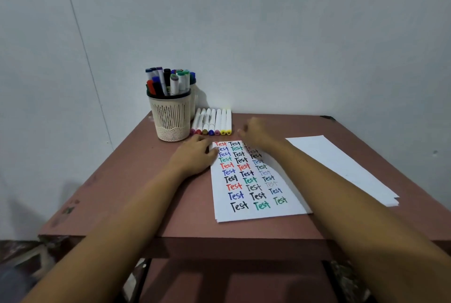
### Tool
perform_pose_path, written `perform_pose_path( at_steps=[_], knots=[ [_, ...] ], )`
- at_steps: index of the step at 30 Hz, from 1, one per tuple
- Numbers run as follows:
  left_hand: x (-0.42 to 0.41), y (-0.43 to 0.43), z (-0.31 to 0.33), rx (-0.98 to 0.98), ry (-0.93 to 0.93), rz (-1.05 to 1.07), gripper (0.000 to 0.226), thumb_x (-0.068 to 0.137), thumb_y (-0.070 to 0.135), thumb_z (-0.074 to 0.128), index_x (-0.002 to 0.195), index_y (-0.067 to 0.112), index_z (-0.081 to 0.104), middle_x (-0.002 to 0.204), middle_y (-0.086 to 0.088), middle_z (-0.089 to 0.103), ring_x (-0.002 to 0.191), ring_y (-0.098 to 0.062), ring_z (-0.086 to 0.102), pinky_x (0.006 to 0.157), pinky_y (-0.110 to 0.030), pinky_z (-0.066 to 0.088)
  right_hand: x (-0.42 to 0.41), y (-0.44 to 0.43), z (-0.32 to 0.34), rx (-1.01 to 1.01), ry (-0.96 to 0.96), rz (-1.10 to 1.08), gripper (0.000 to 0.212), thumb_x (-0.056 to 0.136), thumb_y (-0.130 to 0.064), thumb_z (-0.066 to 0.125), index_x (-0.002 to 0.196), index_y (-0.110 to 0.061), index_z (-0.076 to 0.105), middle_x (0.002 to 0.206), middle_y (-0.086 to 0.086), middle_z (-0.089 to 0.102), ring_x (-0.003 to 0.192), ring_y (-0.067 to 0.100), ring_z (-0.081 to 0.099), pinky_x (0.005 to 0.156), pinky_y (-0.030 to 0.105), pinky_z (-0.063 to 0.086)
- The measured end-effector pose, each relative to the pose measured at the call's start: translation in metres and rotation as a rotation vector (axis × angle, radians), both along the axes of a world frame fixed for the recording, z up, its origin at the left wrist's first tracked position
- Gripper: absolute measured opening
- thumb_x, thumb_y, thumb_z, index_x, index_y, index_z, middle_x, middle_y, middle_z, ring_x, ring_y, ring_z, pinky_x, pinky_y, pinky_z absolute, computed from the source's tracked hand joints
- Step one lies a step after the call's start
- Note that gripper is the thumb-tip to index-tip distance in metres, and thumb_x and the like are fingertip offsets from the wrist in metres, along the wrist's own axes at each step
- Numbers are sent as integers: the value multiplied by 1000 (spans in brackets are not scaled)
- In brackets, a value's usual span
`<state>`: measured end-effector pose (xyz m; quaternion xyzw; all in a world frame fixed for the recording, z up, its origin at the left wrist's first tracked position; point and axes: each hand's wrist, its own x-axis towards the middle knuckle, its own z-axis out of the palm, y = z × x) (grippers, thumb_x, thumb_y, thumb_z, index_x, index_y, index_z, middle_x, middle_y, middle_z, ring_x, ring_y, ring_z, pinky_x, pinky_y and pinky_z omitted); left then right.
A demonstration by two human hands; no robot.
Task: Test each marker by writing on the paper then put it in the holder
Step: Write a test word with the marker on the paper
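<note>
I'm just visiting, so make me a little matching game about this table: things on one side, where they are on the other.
Things:
1. holder
2. loose markers
3. blank sheets
4. left hand

Places:
A. far right, nothing written on them
B. resting on the written paper's edge
C. back left, upright and full
D. lying in a row beside the holder

Pairs: 1-C, 2-D, 3-A, 4-B.

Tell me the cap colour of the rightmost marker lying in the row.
Yellow. The rightmost marker shows its yellow cap clearly in the head view.
</note>
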<state>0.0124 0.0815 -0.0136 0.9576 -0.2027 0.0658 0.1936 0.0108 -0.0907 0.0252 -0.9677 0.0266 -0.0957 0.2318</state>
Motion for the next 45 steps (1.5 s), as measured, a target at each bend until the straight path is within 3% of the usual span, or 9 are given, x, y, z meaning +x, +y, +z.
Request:
perform_pose_path(
  at_steps=[2,9,12,23,26,29,35,41,45],
  knots=[
    [0,0,0,-6,-8,-2,45,97,39,37,135,17,47,144,-8,38,131,-21,37,109,-36,30,16,7,0,109,11,-46,32,94,-19,52,65,-10,44,65,5,47,63,21,48,63,32,41],
    [4,0,-4,-11,-30,4,45,97,40,38,135,18,48,142,-5,39,130,-19,37,107,-32,30,41,28,-9,45,51,-178,26,95,-30,50,109,-9,59,115,11,63,106,30,58,90,37,47],
    [6,0,-5,-13,-29,1,45,96,41,38,134,18,49,142,-5,40,130,-18,38,107,-32,30,43,31,-12,11,26,-227,24,93,-20,52,114,-10,59,118,10,61,112,31,55,93,39,46],
    [3,1,-3,-84,0,2,45,97,40,36,137,21,43,139,-6,41,128,-21,40,107,-38,32,15,-15,3,327,-230,-305,22,93,-10,46,107,2,59,107,15,64,92,29,57,68,28,36],
    [0,-1,1,-135,-54,-24,45,98,36,40,139,16,42,139,-7,41,125,-20,43,102,-33,35,-8,-32,8,478,-320,-232,19,92,-10,47,92,-4,64,84,6,60,78,20,53,61,23,36],
    [-5,-5,6,-176,-163,-88,46,98,31,44,140,15,40,140,-5,40,122,-19,46,98,-27,34,-29,-46,7,638,-364,-223,24,92,-12,46,69,-9,50,64,4,43,59,14,35,46,19,28],
    [-5,-23,13,-71,-340,-277,48,93,21,54,138,8,41,135,-14,45,121,-25,47,97,-30,39,-52,-54,2,934,-375,-231,39,98,-28,47,65,-9,52,57,4,46,50,13,38,52,26,34],
    [-1,-37,33,-15,-156,-271,32,98,20,42,125,4,48,115,-13,57,101,-27,53,87,-39,44,-53,-55,-7,1111,-355,-221,39,99,-30,48,65,-12,53,56,3,52,49,14,43,51,26,37],
    [1,-44,31,-82,-136,-310,27,99,19,41,117,2,52,101,-9,55,84,-16,48,67,-15,34,-55,-54,-3,1394,-313,-153,35,95,-40,54,73,-12,57,58,3,54,50,12,48,52,24,41]
  ],
)
